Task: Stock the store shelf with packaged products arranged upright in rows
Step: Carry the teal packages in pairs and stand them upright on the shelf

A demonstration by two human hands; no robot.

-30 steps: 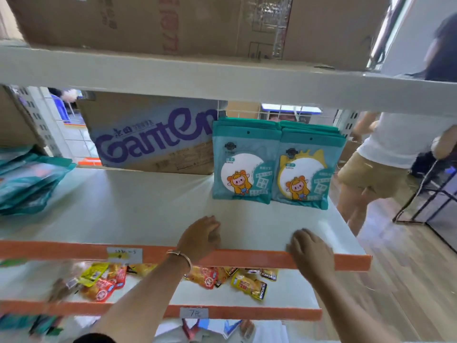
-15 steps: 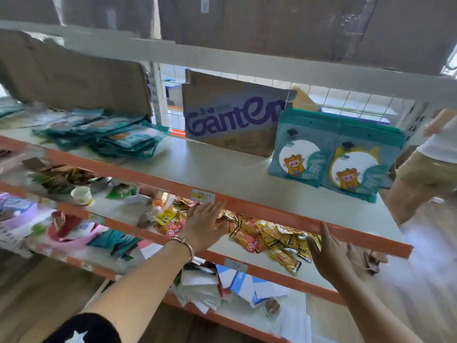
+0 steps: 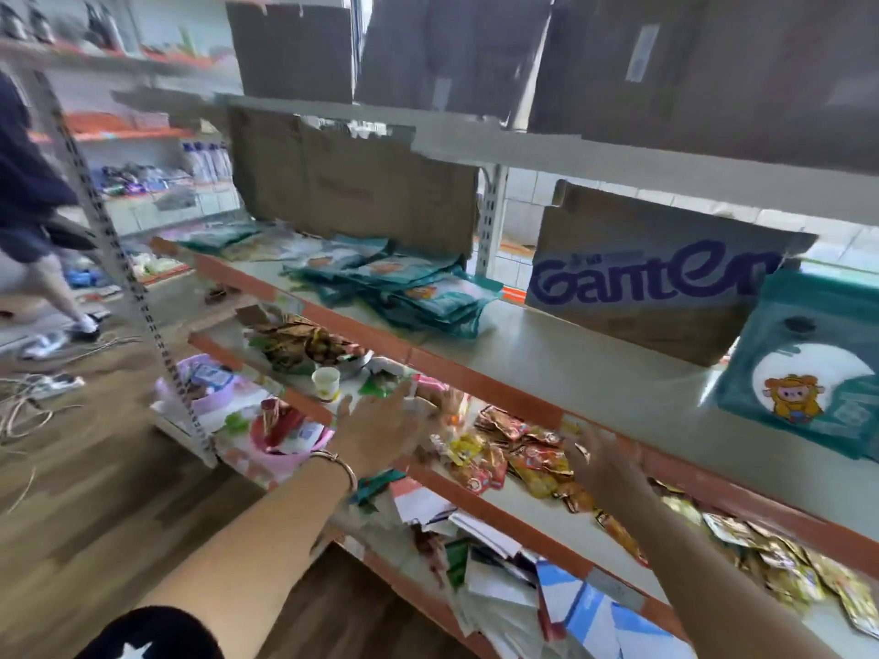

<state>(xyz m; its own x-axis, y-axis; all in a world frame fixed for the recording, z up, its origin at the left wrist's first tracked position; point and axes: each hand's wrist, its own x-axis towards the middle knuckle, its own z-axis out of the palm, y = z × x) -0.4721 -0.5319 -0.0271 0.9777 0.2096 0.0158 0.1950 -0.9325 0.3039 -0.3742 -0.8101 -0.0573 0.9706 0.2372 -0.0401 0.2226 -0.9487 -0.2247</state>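
Observation:
A heap of teal packets (image 3: 404, 290) lies flat on the grey shelf with the orange front edge (image 3: 485, 378). At the far right a teal packet with a cartoon animal (image 3: 804, 373) stands upright against a Ganten cardboard box (image 3: 656, 287). My left hand (image 3: 380, 428), wearing a bracelet, is stretched out with fingers spread, in front of the lower shelf, holding nothing. My right hand (image 3: 604, 468) is also empty, fingers straight, below the orange edge and to the right. Both hands are blurred by motion.
Loose red and yellow snack packets (image 3: 518, 461) litter the lower shelf. A paper cup (image 3: 326, 382) and pink baskets (image 3: 290, 444) sit to the left. Cardboard boxes (image 3: 352, 192) line the shelf back and top. A person (image 3: 33, 206) walks at far left over cords on the wooden floor.
My view has swung left, bringing the flat teal heap into sight. Both hands have left the shelf's front edge and moved leftward in the air, empty.

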